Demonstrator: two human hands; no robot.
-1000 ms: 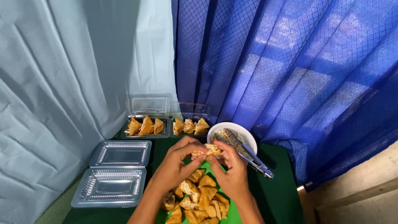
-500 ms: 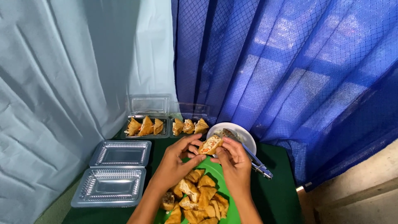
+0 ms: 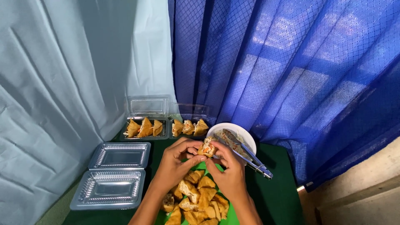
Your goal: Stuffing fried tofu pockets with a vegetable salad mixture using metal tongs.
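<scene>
Both of my hands hold one fried tofu piece [image 3: 206, 147] with pale and orange filling showing at its open side. My left hand [image 3: 177, 161] pinches it from the left, my right hand [image 3: 227, 168] from the right. They hover above a pile of several fried tofu pieces [image 3: 198, 200] on a green sheet. Just beyond the held piece stands a white bowl [image 3: 241, 132] with filling, and metal tongs [image 3: 246, 153] rest across it.
Two clear plastic boxes [image 3: 144, 129] [image 3: 189, 127] with fried pieces stand at the back. An empty open clear box [image 3: 112, 177] lies at the left. The green table [image 3: 277, 187] ends against a grey curtain at the left and a blue curtain behind.
My hands have lifted the stuffed piece a little and brought it toward the white bowl. The open side with filling now shows more.
</scene>
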